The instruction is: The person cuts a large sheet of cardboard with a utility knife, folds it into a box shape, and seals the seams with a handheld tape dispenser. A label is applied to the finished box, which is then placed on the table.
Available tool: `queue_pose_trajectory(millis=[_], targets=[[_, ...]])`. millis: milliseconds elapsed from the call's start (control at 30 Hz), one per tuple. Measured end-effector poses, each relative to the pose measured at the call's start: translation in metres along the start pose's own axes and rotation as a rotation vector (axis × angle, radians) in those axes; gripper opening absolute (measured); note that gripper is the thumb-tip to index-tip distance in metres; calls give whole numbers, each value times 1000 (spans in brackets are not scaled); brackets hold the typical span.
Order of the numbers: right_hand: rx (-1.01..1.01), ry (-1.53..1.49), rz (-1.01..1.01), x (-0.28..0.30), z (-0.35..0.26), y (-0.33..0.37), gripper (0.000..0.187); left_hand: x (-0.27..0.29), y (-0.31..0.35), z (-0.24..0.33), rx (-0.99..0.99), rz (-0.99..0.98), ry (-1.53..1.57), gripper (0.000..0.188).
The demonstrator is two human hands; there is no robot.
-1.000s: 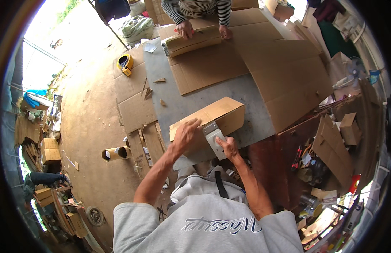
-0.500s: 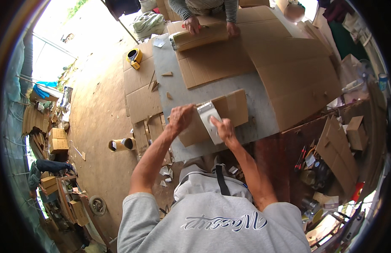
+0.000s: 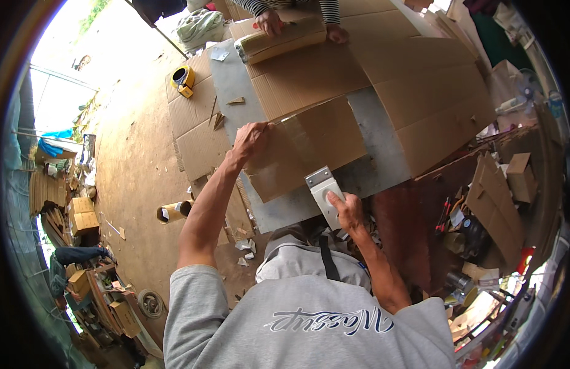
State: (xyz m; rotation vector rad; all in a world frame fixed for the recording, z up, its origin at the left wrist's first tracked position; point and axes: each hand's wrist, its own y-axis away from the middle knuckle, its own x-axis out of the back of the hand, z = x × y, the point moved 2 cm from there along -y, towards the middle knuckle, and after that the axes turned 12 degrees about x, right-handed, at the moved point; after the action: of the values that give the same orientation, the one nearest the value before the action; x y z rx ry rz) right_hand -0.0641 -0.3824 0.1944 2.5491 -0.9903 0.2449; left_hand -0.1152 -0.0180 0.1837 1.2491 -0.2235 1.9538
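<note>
A brown cardboard piece with a shiny tape-like strip lies flat on the grey tabletop. My left hand is closed on its far left corner, the fingertips bent over the edge. In my right hand is a white flat hand tool with a screwed metal plate at its far end. The thumb lies on top of the tool, which is held by the near edge of the table, just off the cardboard. I cannot tell the tool's exact kind.
Across the table a co-worker's hands hold a cardboard roll. Large cardboard sheets cover the right side. A yellow tape roll sits at the left, above cardboard tubes on the floor. Scraps and boxes crowd the right.
My right hand has drawn the white tool off the cardboard, toward me and to the right. My left hand has moved slightly farther away and left. The view has shifted a little.
</note>
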Motion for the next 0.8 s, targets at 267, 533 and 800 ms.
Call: queue_pose_trajectory(millis=[267,533,800], targets=[[-42,-6,44,-15,12,9,65,10,-39,-10,23,-78,0,45],[-87,-126,2,-36,30,-16,61,-43,-99,-54,-1,-337,59,54],[-30,14,-54,-11,42,3,64,-91,72,-49,-238,80,236,26]])
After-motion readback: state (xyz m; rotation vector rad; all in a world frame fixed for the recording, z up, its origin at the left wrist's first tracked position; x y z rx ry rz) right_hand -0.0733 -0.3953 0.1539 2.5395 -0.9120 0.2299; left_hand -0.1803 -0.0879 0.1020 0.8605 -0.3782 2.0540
